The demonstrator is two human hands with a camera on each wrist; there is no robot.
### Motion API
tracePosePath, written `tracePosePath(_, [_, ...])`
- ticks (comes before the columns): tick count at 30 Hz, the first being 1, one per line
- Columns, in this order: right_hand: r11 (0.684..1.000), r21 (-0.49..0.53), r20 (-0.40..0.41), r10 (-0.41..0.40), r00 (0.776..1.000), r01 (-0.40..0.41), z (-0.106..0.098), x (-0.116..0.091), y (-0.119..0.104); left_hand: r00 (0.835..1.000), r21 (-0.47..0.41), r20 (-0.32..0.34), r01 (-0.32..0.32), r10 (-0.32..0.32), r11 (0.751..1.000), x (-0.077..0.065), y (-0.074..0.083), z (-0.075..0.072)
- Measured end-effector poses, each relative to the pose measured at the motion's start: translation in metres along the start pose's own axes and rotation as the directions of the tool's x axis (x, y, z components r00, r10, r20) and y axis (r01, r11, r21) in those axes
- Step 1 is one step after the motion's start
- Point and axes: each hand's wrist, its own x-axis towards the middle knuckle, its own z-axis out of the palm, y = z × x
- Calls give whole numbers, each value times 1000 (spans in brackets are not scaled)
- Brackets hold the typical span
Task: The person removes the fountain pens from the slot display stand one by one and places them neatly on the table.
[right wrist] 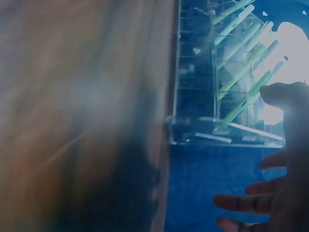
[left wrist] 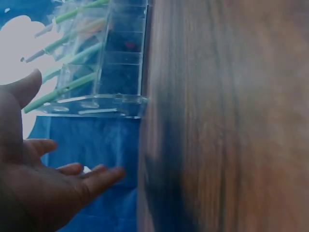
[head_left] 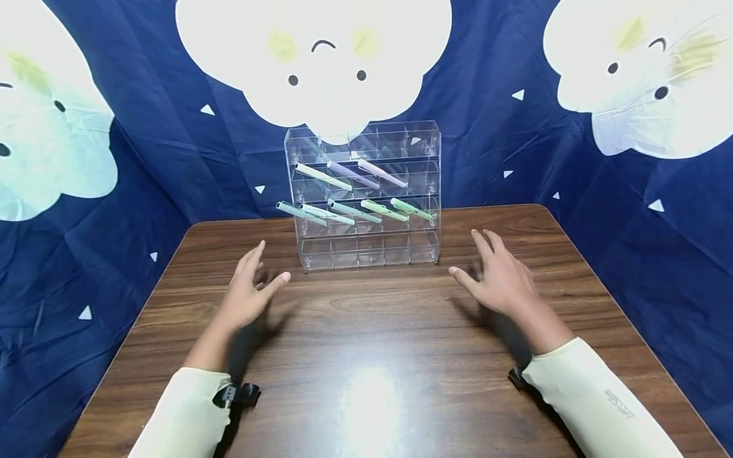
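A clear acrylic rack (head_left: 366, 248) with rows of compartments stands at the back of the table. Several pastel pens lean in its middle two rows: a pale green pen (head_left: 323, 177), a purple pen (head_left: 352, 173) and a pink pen (head_left: 382, 172) in the upper one, teal, mint and green pens (head_left: 385, 210) in the lower. My left hand (head_left: 247, 296) hovers left of the rack's front, fingers spread and holding nothing. To the right, my right hand (head_left: 501, 277) is held likewise, thumb toward the rack. Both wrist views show each hand apart from the rack.
The brown wood-grain table (head_left: 343, 331) reflects a bright light near its front. Behind and beside it hangs a dark blue cloth (head_left: 481, 172) with white clouds and small triangles. Black straps (head_left: 237, 394) show at the sleeve cuffs.
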Motion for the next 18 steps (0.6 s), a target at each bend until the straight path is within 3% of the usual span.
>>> tracePosePath(7, [996,69,-123,-42,992,50,-2,17,-23,997,-209,41,78,-71,975,30,-7,12])
tracePosePath(15, [983,114,-229,-114,967,143,2,41,-39,998,-317,38,61,-51,946,57,-8,29])
tracePosePath(18, [977,139,-233,-130,964,165,2,51,-46,997,-387,51,76,-61,919,65,-7,35])
